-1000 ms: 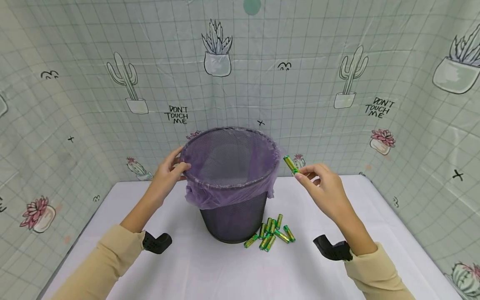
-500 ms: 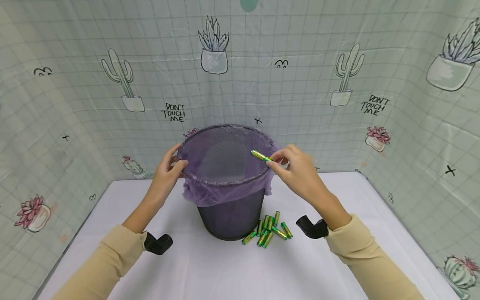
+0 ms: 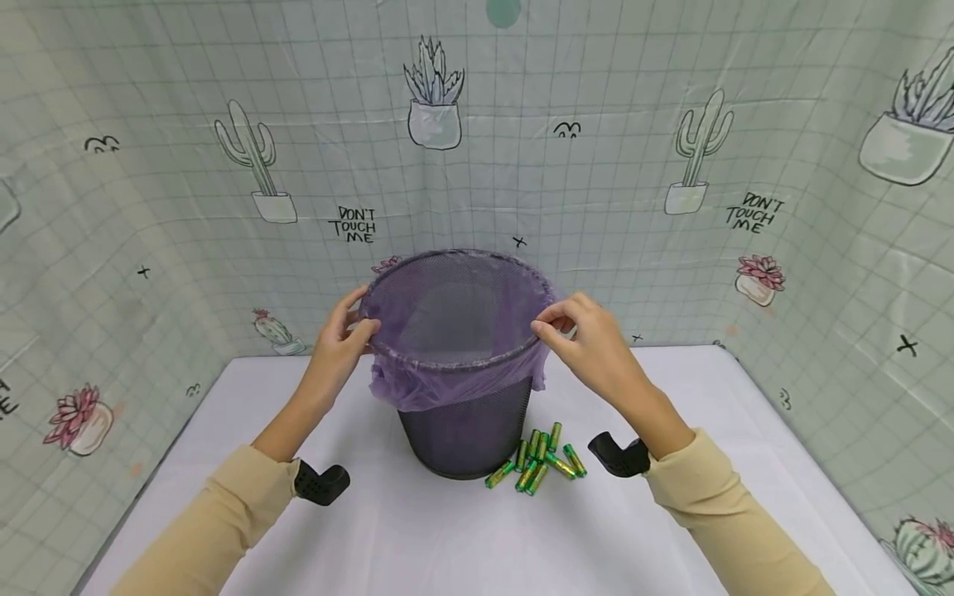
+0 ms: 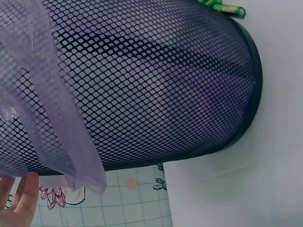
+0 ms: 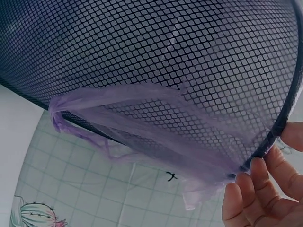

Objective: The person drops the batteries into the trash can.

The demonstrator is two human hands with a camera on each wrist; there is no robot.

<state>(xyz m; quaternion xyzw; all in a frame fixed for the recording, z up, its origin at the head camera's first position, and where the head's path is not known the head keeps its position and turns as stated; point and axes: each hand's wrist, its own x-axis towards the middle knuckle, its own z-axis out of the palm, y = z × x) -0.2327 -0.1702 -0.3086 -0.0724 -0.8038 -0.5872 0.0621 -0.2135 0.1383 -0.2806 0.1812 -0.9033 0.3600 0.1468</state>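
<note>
Liner (image 3: 447,391)'s on, my left hand (image 3: 339,339) grips the bin (image 3: 464,443), my right hand (image 3: 589,333) curls loosely opposite, hold unclear, and batteries (image 3: 542,447) below it are left outside!

Two arms (image 3: 194,517) in tan sleeves (image 3: 719,497) reach forward. The left hand (image 3: 339,338) is up over the tabletop (image 3: 402,542), nearer its left edge, thumb pointing in, gripping. The right hand (image 3: 586,338) is up too, nearer the right edge, thumb and bent fingers pinching.
</note>
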